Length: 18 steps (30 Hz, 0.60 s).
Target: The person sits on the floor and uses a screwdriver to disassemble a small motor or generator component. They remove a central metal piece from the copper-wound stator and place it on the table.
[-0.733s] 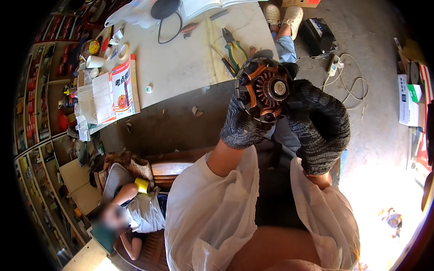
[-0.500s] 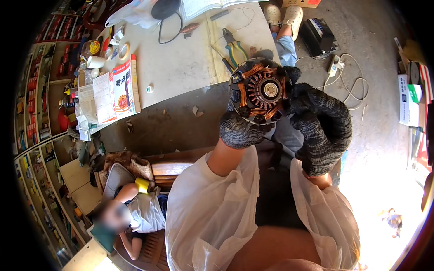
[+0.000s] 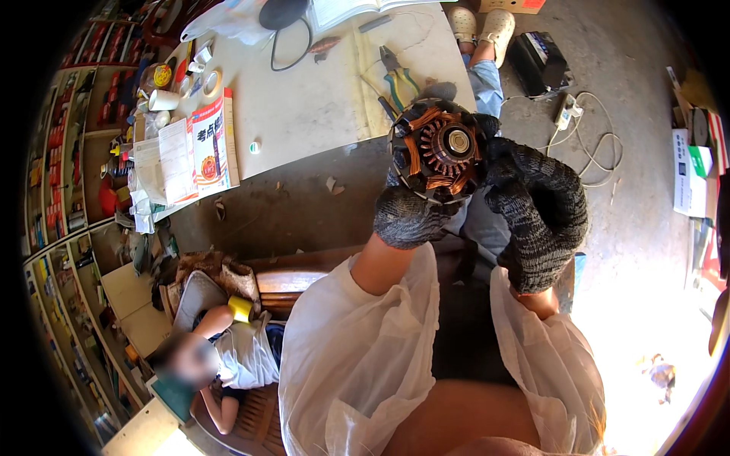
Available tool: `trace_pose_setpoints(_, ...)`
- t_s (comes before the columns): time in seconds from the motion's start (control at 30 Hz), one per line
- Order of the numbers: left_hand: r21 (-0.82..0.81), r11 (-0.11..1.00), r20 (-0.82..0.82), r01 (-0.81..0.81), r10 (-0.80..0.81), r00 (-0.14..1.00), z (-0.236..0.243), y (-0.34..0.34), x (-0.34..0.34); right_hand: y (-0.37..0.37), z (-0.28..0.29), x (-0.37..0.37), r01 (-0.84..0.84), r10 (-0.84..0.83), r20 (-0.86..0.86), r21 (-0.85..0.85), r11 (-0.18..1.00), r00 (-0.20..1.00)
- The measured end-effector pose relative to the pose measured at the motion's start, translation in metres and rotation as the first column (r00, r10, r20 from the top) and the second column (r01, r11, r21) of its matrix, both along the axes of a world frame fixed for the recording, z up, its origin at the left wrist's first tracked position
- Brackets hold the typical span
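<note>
A round electric motor (image 3: 430, 185) with bright copper windings faces up toward me, held in front of my chest beyond the table's near corner. A ring of copper commutator bars (image 3: 441, 152) and a shiny round shaft end (image 3: 459, 141) show in its middle. My left hand (image 3: 411, 217), in a dark grey knitted glove, is closed round its near lower side and supports it from below. Gloved alike, my right hand (image 3: 541, 209) is curled, with its fingertips at the motor's right edge. The motor partly hides the fingers of both hands.
The white table (image 3: 304, 106) carries pliers (image 3: 398, 79), a red-and-white book (image 3: 211, 148), tape rolls and a cup. On the floor are a black battery (image 3: 538, 64) and a power strip (image 3: 567, 113) with cable. A person (image 3: 247, 357) reclines on a wooden bench at left. Another person's shod feet (image 3: 496, 34) are beyond.
The motor has tilted a little, and its shaft end has shifted slightly up and right. Both hands keep their hold. The whole view has shifted slightly.
</note>
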<state>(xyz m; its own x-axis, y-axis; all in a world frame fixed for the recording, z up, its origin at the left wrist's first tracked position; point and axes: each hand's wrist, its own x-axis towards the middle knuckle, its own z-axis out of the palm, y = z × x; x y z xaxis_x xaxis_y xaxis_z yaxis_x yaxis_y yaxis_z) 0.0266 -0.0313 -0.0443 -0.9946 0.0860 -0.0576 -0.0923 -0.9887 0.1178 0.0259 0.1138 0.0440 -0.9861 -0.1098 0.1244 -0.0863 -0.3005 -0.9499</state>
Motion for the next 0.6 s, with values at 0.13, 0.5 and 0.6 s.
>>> trace_pose_setpoints(0.13,-0.013,1.000,-0.040,0.009,-0.009,0.999,-0.004,-0.002,0.004,0.000,-0.006,0.000,-0.010,0.010,0.013,-0.009,1.000,1.000)
trace_pose_setpoints(0.5,-0.216,0.973,-0.288,-0.085,0.020,0.957,0.018,0.000,-0.001,-0.002,-0.011,0.001,0.010,-0.008,-0.078,0.025,1.000,0.997)
trace_pose_setpoints(0.6,-0.249,0.961,-0.283,-0.118,0.044,0.958,0.014,0.000,0.002,-0.002,-0.018,0.003,0.029,-0.025,-0.087,0.045,0.999,0.996)
